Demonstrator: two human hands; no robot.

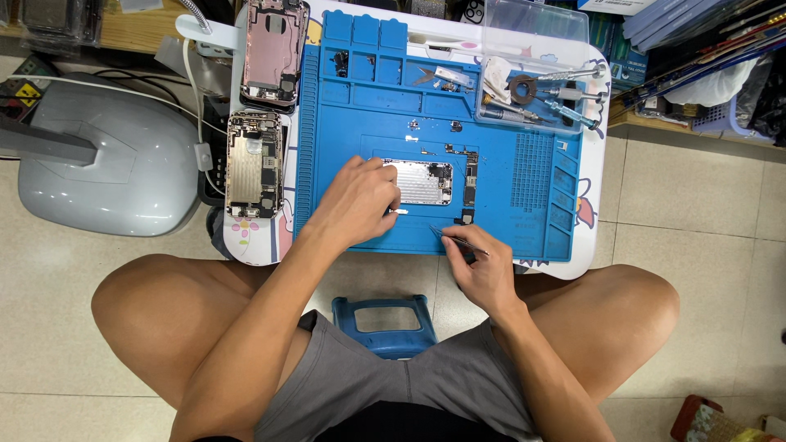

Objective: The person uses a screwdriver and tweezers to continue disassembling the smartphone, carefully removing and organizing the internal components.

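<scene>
Here the left hand [358,200] presses the phone shell [419,181]; the right hand [483,270] pinches tweezers [458,240] just below it.

One camera sat on the person's head and looked almost straight down. It took in the small table [591,245] with its blue mat [508,131] at mid distance across the upper frame, both hands over the mat, and the person's thighs and a blue stool [385,315] below. Tiled floor [704,196] showed on both sides. No second view shared the scene.
</scene>
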